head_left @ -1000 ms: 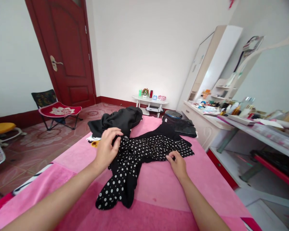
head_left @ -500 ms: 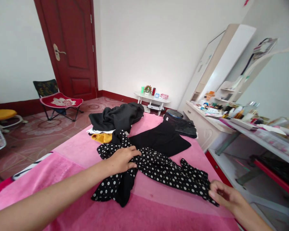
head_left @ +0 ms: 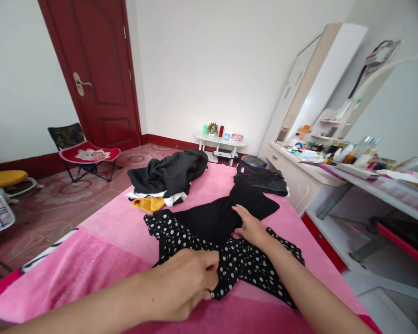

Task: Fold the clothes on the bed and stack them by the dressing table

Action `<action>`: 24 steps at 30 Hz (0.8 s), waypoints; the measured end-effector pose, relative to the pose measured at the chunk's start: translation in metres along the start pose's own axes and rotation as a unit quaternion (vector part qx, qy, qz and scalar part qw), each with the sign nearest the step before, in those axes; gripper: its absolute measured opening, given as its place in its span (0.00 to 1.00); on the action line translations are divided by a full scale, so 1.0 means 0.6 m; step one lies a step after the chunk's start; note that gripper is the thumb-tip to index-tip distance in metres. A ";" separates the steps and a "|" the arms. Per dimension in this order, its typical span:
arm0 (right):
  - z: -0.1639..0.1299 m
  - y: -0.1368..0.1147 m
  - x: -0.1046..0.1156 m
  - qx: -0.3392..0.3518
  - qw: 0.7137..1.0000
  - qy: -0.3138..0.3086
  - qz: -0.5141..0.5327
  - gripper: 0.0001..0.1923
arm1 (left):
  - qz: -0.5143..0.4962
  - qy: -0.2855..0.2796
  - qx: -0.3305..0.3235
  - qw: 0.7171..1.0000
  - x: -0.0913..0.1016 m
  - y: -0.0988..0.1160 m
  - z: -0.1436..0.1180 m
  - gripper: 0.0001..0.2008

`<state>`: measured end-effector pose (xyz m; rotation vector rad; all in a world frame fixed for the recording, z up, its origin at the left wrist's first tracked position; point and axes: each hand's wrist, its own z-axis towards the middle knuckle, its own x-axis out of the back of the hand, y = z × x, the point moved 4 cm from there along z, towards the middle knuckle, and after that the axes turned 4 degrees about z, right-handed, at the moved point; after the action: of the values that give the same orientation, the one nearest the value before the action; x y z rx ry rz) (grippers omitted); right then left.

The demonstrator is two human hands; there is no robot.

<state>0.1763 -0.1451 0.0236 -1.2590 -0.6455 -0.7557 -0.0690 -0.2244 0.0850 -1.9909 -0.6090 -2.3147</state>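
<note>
garment: black dress with a white polka-dot skirt and plain black top [head_left: 209, 232], spread flat on the pink bed cover [head_left: 114, 232], lower middle of the frame

long axis: runs diagonally, plain black end up toward the upper right, dotted hem down toward the lower centre

left hand [head_left: 184, 285]: lower centre, grip pinched shut on the dotted hem edge, fingers curled tight around a fold of fabric

right hand [head_left: 251, 227]: centre of the frame, flat and open, palm pressing on the waist where black meets dots; not gripping anything

which way it lies: nearly all the dress sits above and to the right of the left hand's pinch, so that hand has the near end; the right hand is closer to the middle and the top

nearby: heap of dark clothes with a yellow piece underneath [head_left: 169, 178] sits upper left of the dress, just beside it; folded black item [head_left: 264, 178] at the upper right, touching the dress top as far as I can tell
</note>
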 end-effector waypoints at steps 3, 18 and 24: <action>0.020 0.002 -0.014 -0.019 1.000 -0.003 0.012 0.39 | -0.027 0.012 0.058 0.998 0.026 -0.002 -0.014 0.02; -0.176 -0.097 0.063 -0.019 0.937 -0.345 -0.045 0.13 | -0.140 -0.074 0.094 0.983 0.056 -0.015 -0.021 0.03; -0.044 -0.131 0.169 -0.016 0.935 -0.345 -0.085 0.13 | -0.089 -0.001 0.239 0.967 0.137 -0.088 0.083 0.07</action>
<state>0.1753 -0.1959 0.1443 -1.5165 -1.3299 -0.4464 -0.0513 -0.1413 0.1544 -1.7678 -1.2523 -1.9883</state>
